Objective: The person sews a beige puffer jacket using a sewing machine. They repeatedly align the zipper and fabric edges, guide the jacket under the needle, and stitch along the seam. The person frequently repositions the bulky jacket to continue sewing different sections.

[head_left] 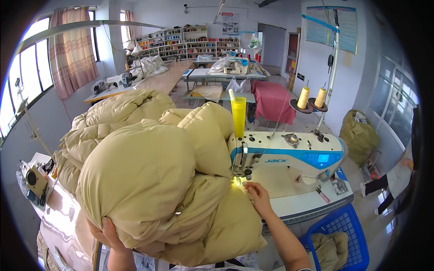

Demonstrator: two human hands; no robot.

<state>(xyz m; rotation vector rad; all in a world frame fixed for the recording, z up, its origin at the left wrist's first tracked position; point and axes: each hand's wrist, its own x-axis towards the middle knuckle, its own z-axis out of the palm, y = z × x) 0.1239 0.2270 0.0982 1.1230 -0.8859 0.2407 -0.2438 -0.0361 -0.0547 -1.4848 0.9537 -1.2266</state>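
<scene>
Pink curtain beside bright window

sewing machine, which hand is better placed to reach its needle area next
Probably the right hand: its fingers are beside the lit needle area of the sewing machine, while the left hand holds the padded tan fabric farther away.

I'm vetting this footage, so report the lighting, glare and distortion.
Head view: windows at left washed out white; same view: bright glare on the tabletop at lower left, a small yellowish light glowing at the sewing machine; head view again: blackened corners, the pale overhead rail bent by the fisheye.
</scene>
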